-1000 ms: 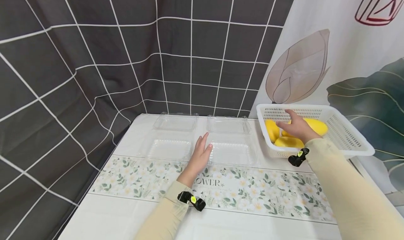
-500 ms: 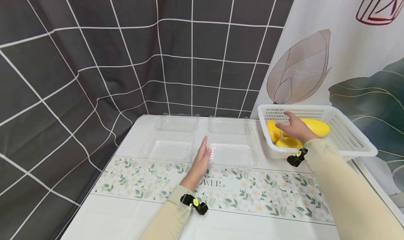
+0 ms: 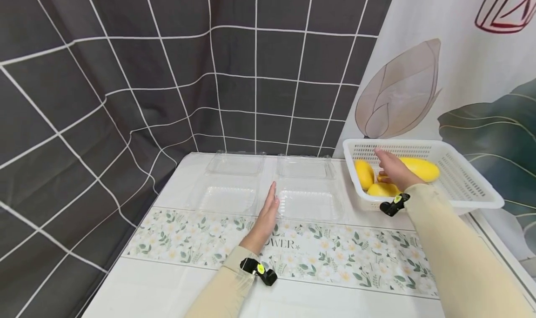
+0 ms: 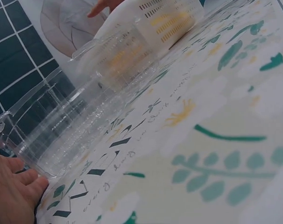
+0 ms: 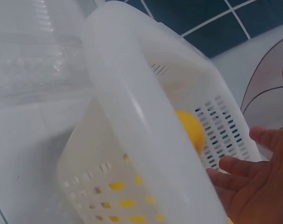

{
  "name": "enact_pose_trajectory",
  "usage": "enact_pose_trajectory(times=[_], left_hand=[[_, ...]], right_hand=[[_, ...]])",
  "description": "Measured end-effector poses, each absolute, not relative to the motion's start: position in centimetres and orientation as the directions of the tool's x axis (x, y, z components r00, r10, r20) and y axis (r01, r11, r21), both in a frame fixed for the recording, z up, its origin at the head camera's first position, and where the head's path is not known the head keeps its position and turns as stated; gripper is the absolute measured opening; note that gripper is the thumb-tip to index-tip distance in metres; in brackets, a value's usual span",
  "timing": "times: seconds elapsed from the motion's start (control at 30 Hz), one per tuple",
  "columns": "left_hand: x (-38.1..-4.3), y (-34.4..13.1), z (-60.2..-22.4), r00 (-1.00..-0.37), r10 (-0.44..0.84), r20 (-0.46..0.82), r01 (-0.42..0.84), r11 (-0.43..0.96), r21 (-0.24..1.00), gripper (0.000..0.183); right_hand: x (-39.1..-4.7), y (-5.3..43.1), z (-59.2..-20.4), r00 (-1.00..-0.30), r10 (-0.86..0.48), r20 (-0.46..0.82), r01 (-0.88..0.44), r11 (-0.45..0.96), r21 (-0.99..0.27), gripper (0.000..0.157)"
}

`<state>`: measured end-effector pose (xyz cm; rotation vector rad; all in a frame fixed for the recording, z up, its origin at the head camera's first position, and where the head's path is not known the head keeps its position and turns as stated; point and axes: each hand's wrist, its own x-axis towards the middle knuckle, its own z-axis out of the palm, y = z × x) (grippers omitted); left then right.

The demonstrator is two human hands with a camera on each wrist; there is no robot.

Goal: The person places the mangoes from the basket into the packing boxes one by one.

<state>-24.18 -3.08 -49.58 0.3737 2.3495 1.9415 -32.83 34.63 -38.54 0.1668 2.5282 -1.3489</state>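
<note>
My right hand [image 3: 395,169] reaches into a white perforated basket [image 3: 462,176], over several smooth yellow mango-like fruits. One fruit [image 3: 364,174] lies at the basket's left end, another [image 3: 383,189] by the front wall, and a longer one [image 3: 420,168] partly behind the hand. In the right wrist view the palm faces the camera, fingers loosely bent beside a yellow fruit [image 5: 192,129], nothing gripped. My left hand [image 3: 266,213] is held edge-on with straight fingers together, fingertips at the near left corner of the right clear plastic container [image 3: 310,204].
A second clear container [image 3: 228,199] lies to the left, its raised lid [image 3: 236,163] towards the back. Dark grid-patterned cloth [image 3: 276,90] hangs behind the white table [image 3: 167,285]. A floral strip [image 3: 343,253] crosses the tabletop.
My left hand has turned edge-on and its spread fingers have come together. Over the fruits, my right hand has tilted, its fingers dipping lower among them. The containers have stayed in place.
</note>
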Motion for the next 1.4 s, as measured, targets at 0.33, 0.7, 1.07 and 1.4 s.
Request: enact_pose_trajectory(times=[0.33,0.7,1.07,1.4], left_hand=[[-24.3,-2.9,-49.6,-0.958,0.244,0.15,0.198,0.187,0.962,0.048],[-24.3,-2.8,-49.8,-0.954,0.242,0.176,0.227,0.202,0.953,0.048],[-24.3,-2.9,-49.8,-0.951,0.25,0.184,0.241,0.22,0.945,0.049],[-24.4,-3.0,-49.9,-0.953,0.243,0.18,0.237,0.231,0.944,0.05]], right_hand=[[-33.7,33.9,-38.5,-0.943,-0.01,-0.332,0.275,0.538,-0.797,0.106],[-35.1,33.6,-40.4,-0.938,-0.012,-0.347,0.255,0.654,-0.713,0.103],[-35.3,33.1,-40.9,-0.945,-0.043,-0.323,0.167,0.788,-0.593,0.094],[-35.6,33.1,-41.9,-0.947,-0.11,-0.303,0.049,0.881,-0.472,0.1]])
